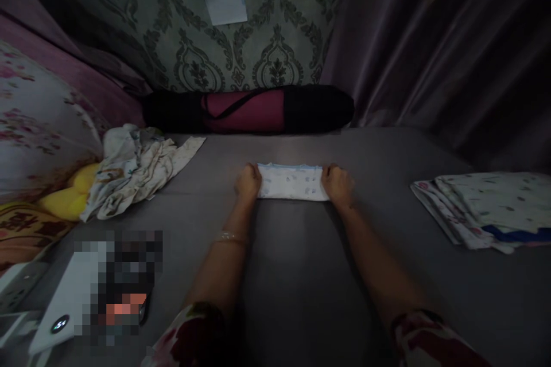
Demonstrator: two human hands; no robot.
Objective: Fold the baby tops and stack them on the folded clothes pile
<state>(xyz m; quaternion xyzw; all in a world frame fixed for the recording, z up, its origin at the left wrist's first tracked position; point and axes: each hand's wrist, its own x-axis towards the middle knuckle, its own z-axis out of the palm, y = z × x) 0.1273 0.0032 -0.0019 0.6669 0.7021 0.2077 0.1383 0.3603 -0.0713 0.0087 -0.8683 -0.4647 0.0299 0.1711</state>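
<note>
A small white cloth [293,182] with a faint print and a light blue upper edge is stretched flat between my hands, over the grey bed surface [284,269]. Its left end is gripped by my left hand [248,182], fingers closed. My right hand [338,184] is closed on the right end. The fingertips are partly hidden behind the cloth's ends.
Crumpled printed cloths [142,175] and a yellow plush item [73,195] lie left. Folded cloths [508,206] are on the right. A black and maroon long bag [245,110] lies along the wall. A white device [71,298] rests at the near left.
</note>
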